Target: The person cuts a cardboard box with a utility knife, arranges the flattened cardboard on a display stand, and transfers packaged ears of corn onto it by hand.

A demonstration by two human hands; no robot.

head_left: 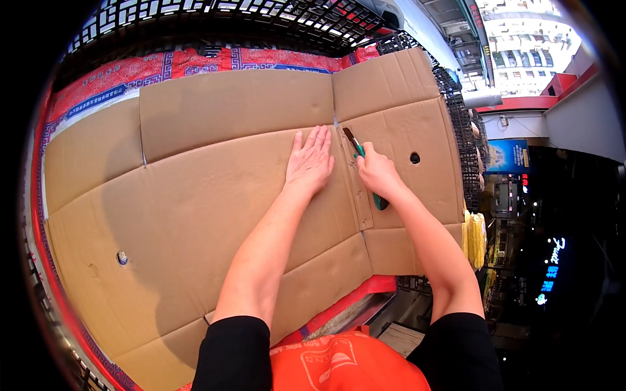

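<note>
Brown cardboard [215,189] lies flat near black latticed crates [287,32].

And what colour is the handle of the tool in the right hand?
The handle is green where it shows, best in the head view.

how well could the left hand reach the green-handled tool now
Probably yes: the left hand lies flat on the cardboard nearby with nothing standing between, though the right hand grips the green-handled tool.
</note>
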